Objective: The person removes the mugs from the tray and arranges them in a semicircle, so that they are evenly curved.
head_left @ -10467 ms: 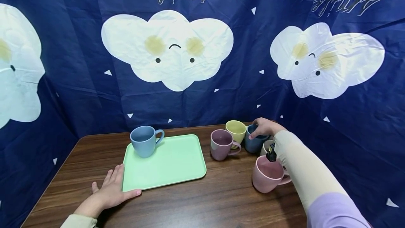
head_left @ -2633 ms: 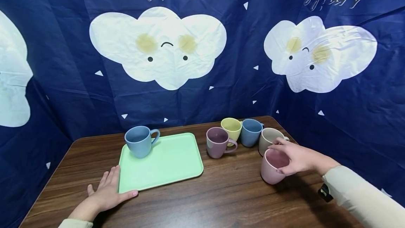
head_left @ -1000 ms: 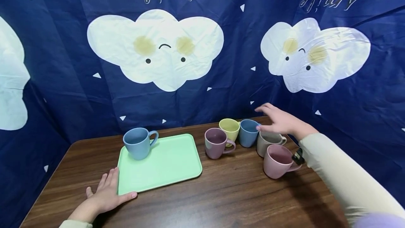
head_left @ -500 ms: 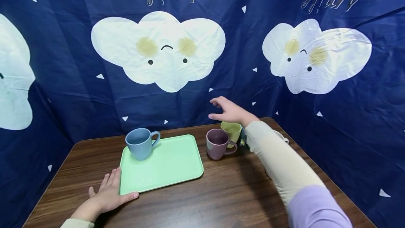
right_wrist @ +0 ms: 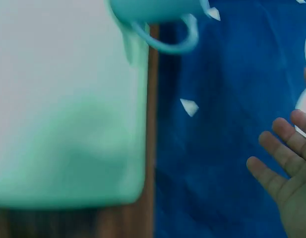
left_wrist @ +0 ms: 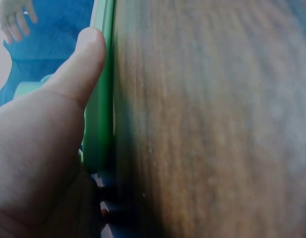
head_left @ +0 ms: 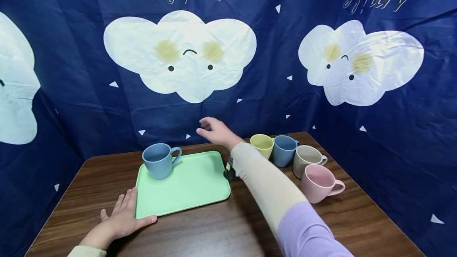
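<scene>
My left hand (head_left: 122,218) lies with fingers spread at the near left corner of a light green tray (head_left: 185,185). In the left wrist view its thumb (left_wrist: 86,62) runs along the tray's edge. On the tray's far left corner stands a blue mug (head_left: 159,163), handle to the right. Past the tray's far right side, my right hand (head_left: 218,132) hovers in the air, holding nothing. The right wrist view shows its fingers (right_wrist: 284,156) loosely extended, well apart from the blue mug's handle (right_wrist: 185,42). My right forearm hides the purple mug.
On the right of the wooden table (head_left: 360,225) stand a yellow mug (head_left: 262,144), a second blue mug (head_left: 284,152), a beige mug (head_left: 306,162) and a pink mug (head_left: 317,185). A dark blue cloud-print curtain (head_left: 275,62) hangs closely behind the table.
My right hand let go of the pink mug beside the beige one, then swept left over the mugs toward the tray. Earlier it was at the second blue mug. My left hand stays put.
</scene>
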`<state>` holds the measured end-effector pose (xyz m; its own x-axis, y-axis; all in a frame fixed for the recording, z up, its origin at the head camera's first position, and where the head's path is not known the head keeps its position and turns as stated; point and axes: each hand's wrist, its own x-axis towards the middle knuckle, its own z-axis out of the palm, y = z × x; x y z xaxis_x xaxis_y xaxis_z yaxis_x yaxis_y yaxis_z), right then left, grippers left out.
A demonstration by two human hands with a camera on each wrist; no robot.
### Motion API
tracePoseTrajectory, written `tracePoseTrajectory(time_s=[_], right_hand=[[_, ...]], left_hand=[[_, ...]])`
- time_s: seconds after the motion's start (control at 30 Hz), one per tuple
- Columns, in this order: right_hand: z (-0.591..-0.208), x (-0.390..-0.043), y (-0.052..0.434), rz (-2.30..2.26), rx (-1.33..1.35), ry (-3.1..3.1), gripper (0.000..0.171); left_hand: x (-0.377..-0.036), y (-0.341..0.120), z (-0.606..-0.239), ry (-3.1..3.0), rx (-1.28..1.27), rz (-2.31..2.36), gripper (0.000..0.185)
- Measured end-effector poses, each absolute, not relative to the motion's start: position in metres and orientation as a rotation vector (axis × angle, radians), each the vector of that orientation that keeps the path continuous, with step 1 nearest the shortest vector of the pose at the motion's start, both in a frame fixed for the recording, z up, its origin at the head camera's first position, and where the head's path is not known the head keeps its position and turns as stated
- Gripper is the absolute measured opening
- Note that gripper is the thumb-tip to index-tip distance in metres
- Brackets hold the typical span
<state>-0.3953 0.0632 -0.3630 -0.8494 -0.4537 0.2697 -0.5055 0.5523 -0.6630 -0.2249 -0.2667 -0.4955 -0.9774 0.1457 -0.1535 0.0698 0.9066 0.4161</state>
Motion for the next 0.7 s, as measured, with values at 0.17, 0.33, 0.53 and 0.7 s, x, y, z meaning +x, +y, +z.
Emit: tracePoseTrajectory(time_s=[0.17, 0.33, 0.53, 0.7], right_hand=[[-0.397, -0.392, 0.025, 1.355, 0.76, -2.72, 0.048], [-0.425, -0.385, 0.003, 1.482, 0.701, -2.736, 0.047], [-0.446, -0.382, -0.013, 1.607, 0.596, -2.761, 0.048], [-0.453, -0.379, -0.024, 1.633, 0.571, -2.78, 0.049]], left_hand=[[-0.224, -0.267, -0.496, 2.89, 0.165, 0.617, 0.134], [-0.225, -0.266, -0.493, 2.906, 0.177, 0.621, 0.134], [-0.224, -0.266, -0.494, 2.9, 0.179, 0.624, 0.133], [-0.223, -0.265, -0.492, 2.899, 0.179, 0.619, 0.133]])
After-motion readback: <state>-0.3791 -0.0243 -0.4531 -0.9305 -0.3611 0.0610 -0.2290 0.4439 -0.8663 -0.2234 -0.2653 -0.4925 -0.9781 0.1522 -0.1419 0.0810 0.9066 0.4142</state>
